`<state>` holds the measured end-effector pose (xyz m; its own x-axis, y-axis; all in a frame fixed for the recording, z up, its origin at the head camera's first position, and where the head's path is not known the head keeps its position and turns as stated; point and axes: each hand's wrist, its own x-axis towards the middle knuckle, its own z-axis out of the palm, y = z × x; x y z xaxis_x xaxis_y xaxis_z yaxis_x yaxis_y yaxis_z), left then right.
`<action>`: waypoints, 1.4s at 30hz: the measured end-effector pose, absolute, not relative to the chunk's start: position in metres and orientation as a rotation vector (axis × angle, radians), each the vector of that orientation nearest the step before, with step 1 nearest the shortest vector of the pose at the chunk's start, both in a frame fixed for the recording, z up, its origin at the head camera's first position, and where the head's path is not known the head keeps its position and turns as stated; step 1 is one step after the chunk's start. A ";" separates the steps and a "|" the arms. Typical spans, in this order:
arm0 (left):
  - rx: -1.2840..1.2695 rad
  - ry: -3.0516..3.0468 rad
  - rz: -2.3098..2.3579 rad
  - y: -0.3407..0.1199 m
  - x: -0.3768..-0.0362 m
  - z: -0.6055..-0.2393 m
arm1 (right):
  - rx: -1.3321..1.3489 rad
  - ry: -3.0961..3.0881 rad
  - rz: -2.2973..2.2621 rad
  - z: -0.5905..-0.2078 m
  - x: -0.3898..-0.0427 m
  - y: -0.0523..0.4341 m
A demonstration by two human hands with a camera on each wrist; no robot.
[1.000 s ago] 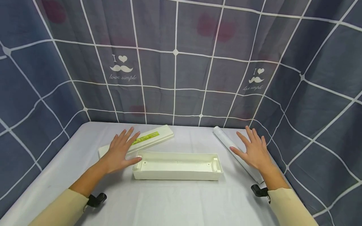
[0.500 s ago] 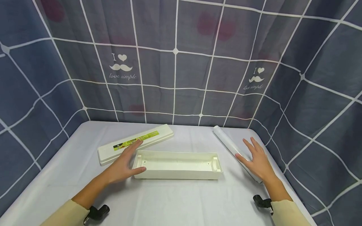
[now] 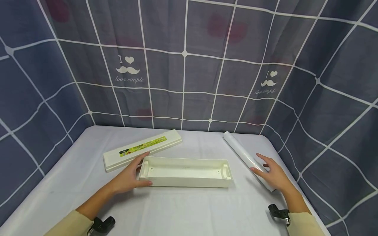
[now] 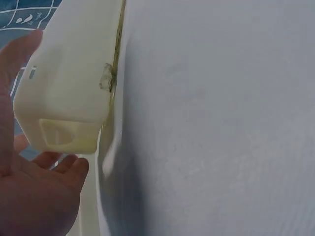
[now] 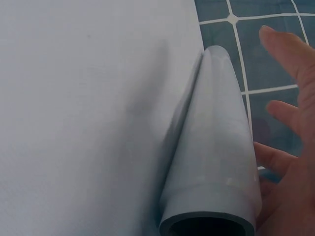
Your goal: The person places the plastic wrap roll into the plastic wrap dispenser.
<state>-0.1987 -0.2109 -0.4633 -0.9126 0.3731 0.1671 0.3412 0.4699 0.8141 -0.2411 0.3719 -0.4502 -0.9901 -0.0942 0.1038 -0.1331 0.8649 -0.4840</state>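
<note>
A long cream plastic box, open at the top, lies across the middle of the table. At its left end my left hand holds it, thumb on the near wall and fingers round the back corner; the left wrist view shows the box end between thumb and fingers. To the right, a white roll with a glossy, film-like surface lies slantwise; its hollow end shows in the right wrist view. My right hand hovers round its near part, fingers loosely bent and apart from the roll.
A long cream lid with a green and yellow label lies slantwise behind the box, to its left. White cloth covers the table. Dark checked curtains enclose the back and both sides.
Both hands have come down from above the table. The left has closed round the box's left end, uncovering the lid's label; the right has lowered beside the roll with fingers more bent.
</note>
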 end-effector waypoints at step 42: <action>0.684 2.172 1.728 -0.231 -0.228 -0.476 | 0.176 -3.057 1.107 -0.462 -0.261 0.392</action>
